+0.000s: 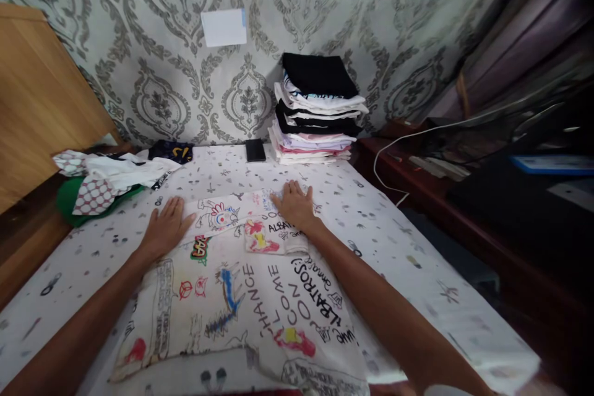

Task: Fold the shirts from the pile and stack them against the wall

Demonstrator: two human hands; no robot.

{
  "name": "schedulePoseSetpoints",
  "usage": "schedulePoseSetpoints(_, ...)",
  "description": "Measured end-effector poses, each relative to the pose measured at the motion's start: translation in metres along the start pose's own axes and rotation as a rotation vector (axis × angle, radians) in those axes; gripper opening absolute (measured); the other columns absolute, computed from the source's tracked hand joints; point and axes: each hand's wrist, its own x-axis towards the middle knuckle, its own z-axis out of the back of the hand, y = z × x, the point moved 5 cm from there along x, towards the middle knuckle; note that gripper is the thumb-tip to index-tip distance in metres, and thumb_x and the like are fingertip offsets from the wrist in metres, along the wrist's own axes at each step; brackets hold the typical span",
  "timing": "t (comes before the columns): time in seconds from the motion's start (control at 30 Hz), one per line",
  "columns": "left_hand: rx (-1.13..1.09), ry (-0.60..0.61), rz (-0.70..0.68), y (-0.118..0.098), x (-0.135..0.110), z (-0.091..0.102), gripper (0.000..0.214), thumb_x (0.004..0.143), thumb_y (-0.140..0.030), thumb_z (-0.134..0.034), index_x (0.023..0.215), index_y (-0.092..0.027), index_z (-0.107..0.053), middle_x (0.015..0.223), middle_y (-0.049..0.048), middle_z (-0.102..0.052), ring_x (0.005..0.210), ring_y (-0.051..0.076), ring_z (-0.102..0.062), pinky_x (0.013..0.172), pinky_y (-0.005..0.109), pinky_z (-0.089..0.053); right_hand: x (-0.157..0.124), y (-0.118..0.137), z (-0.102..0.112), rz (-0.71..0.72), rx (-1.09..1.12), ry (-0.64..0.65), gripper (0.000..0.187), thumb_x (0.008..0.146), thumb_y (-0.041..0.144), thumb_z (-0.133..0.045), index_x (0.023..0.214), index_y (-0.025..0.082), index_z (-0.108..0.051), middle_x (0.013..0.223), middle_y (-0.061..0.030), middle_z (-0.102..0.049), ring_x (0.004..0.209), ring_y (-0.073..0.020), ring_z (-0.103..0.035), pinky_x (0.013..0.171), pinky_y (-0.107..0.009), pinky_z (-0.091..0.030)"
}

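A white garment (218, 309) covered in coloured drawings and lettering lies spread on the bed, partly folded; it looks like a shirt, though its exact kind is unclear. My left hand (166, 227) rests flat at its upper left edge, fingers stretched. At the upper right, my right hand (296, 205) presses on the cloth with fingers spread. Between the hands, a folded-over strip crosses the top, and a smaller flap with red and yellow drawing lies below it. Neither hand grasps anything.
A tall stack of folded clothes (318, 117) stands by the patterned wall, beside a black phone (255, 150). Loose clothes (116, 176) lie at the left near a wooden board (41, 105). A white cable (378, 164) hangs over the dark furniture on the right.
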Motion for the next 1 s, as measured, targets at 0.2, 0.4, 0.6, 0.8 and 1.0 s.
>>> schedulePoseSetpoints(0.2, -0.024, 0.003, 0.026, 0.003, -0.002, 0.001, 0.074, 0.098, -0.049, -0.021, 0.155, -0.003, -0.027, 0.163, 0.0172, -0.023, 0.153, 0.028, -0.019, 0.119, 0.055, -0.024, 0.001, -0.004, -0.002, -0.014, 0.015, -0.005, 0.071, 0.102, 0.055, -0.025, 0.152, 0.006, -0.035, 0.161, -0.0245, -0.027, 0.151, -0.0342, -0.019, 0.115, -0.071, -0.007)
schedulePoseSetpoints(0.4, -0.058, -0.015, 0.037, 0.003, -0.004, 0.004, 0.072, 0.099, -0.049, -0.02, 0.154, -0.004, -0.031, 0.162, 0.0182, -0.027, 0.152, 0.029, -0.021, 0.118, 0.055, -0.025, 0.001, -0.023, 0.005, -0.073, 0.045, 0.0, 0.06, 0.103, 0.045, -0.026, 0.151, 0.01, -0.036, 0.161, -0.0209, -0.029, 0.151, -0.033, -0.021, 0.114, -0.072, -0.014)
schedulePoseSetpoints(0.6, -0.099, -0.053, 0.038, 0.006, -0.004, 0.003, 0.073, 0.098, -0.05, -0.02, 0.152, -0.002, -0.033, 0.161, 0.0202, -0.03, 0.151, 0.031, -0.023, 0.118, 0.055, -0.025, -0.04, -0.025, 0.022, 0.133, 0.152, -0.08, 0.056, 0.103, 0.039, -0.027, 0.152, 0.013, -0.034, 0.163, -0.0171, -0.027, 0.152, -0.0289, -0.02, 0.12, -0.057, -0.022)
schedulePoseSetpoints(0.8, -0.099, -0.194, -0.075, -0.018, -0.018, 0.032, 0.063, 0.097, -0.045, -0.028, 0.144, -0.005, -0.044, 0.157, 0.0242, -0.035, 0.147, 0.037, -0.031, 0.116, 0.059, -0.026, -0.083, -0.037, 0.037, 0.258, 0.458, -0.201, 0.044, 0.101, 0.033, -0.035, 0.135, 0.015, -0.057, 0.143, -0.0147, -0.056, 0.131, -0.0253, -0.052, 0.11, -0.044, -0.043)
schedulePoseSetpoints(1.0, -0.424, -0.127, -0.756, -0.153, -0.061, 0.071, 0.037, 0.099, -0.042, -0.04, 0.124, -0.02, -0.057, 0.132, 0.0105, -0.06, 0.123, 0.024, -0.055, 0.105, 0.038, -0.045, -0.09, -0.046, 0.043, 0.268, 0.787, -0.215, 0.031, 0.099, 0.037, -0.044, 0.108, 0.019, -0.068, 0.111, -0.0076, -0.072, 0.105, -0.0226, -0.066, 0.094, -0.04, -0.051)
